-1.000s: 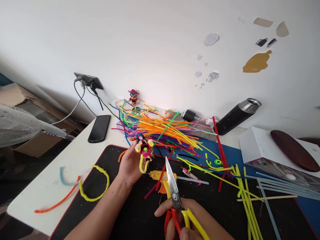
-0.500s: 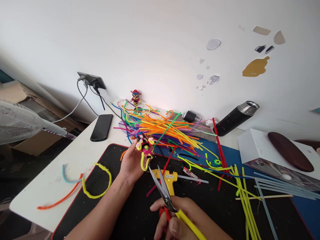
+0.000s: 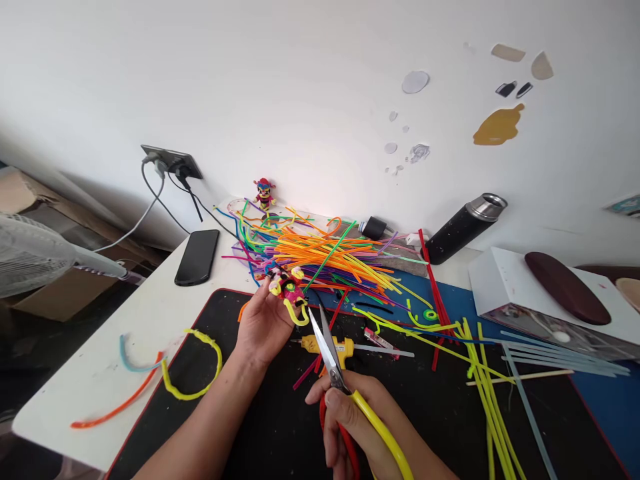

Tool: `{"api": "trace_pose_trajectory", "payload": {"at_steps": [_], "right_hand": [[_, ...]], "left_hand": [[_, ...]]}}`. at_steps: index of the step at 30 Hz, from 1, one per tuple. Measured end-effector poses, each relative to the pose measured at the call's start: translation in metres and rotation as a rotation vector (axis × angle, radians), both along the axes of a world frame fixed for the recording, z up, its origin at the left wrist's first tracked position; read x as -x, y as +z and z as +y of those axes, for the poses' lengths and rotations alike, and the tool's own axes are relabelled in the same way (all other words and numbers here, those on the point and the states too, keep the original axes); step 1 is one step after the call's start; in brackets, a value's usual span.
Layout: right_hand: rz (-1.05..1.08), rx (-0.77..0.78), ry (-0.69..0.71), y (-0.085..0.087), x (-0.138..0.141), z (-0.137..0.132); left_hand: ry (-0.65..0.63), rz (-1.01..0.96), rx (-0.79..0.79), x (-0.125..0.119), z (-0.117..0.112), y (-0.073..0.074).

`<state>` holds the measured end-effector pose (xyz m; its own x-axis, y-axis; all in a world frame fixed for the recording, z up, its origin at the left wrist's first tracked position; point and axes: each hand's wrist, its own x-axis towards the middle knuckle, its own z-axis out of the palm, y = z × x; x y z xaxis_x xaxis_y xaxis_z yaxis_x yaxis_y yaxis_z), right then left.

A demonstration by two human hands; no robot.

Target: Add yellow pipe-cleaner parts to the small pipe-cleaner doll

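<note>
My left hand (image 3: 263,327) grips a small pipe-cleaner figure (image 3: 286,288) in pink, yellow and black, with a yellow loop hanging from it. My right hand (image 3: 353,417) is wrapped round the red and yellow handles of a pair of scissors (image 3: 327,353). The scissor blades are slightly apart, and their tips sit right at the yellow loop of the figure. Both hands hover above a black mat (image 3: 280,427).
A big heap of coloured pipe cleaners (image 3: 325,257) lies behind the hands. A yellow glue gun (image 3: 330,345), a black phone (image 3: 197,257), a black flask (image 3: 463,227), a white box (image 3: 525,293), a second small figure (image 3: 263,193) and loose bent pipe cleaners (image 3: 190,367) are on the table.
The scissors have swung from pointing upward to tilt left, their tips reaching the figure's yellow loop. The left hand has turned the figure slightly.
</note>
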<state>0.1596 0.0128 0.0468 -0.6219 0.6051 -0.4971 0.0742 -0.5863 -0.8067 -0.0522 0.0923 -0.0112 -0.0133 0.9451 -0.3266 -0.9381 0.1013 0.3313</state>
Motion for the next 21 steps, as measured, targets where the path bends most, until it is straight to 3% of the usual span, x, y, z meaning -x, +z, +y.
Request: {"api": "trace_pose_trajectory", "payload": {"at_steps": [7,16,21], "right_hand": [[-0.07,0.01,-0.005,0.004,0.002,0.0],[-0.075,0.001,-0.071,-0.014,0.007,-0.007],[-0.074,0.012,-0.072,-0.014,0.009,-0.004]], "left_hand": [[0.0,0.029,-0.011,-0.001,0.001,0.003],[0.018,0.009,0.004,-0.004,0.0,0.004],[0.013,-0.017,0.026,-0.006,-0.001,0.004]]}}
